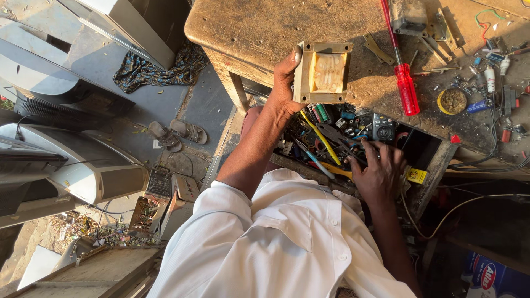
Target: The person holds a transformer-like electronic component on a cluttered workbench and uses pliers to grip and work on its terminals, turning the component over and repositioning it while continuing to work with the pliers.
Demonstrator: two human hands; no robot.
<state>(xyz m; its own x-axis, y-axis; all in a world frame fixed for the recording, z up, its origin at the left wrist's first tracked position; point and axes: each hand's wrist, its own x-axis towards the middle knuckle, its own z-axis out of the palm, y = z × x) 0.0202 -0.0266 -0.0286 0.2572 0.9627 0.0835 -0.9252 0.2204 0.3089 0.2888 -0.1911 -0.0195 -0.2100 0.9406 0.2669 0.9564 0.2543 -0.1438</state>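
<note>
you hold a small transformer [323,72], a square metal frame around a yellow-taped winding, up over the near edge of a worn wooden workbench [259,27]. your left hand [284,83] grips it by one side only, thumb on the frame's outer edge and the fingers wrapped behind, so the block hangs in the air above an open drawer [425,160] crammed with parts. held from a single edge like this, it could, by the look of it, twist out of your grip and drop into the clutter below.

your right hand [378,171] lies palm down in that drawer, fingers spread and bent among the loose parts; you cannot tell from here whether it has closed on anything. just beside it lie a yellow-handled tool [320,138], a dark multimeter [383,128] and a tangle of wires and capacitors. sharp leads and tool tips lie in there, and a blind rummage risks a nick, or snagging a wire and dragging small pieces over the drawer's lip.

on the bench top, near the transformer, a red-handled screwdriver [406,88] rests, with metal brackets and a small round tin [452,101] beyond. below to the side, a pair of sandals [176,134] sits on the floor next to old television casings [72,171].
</note>
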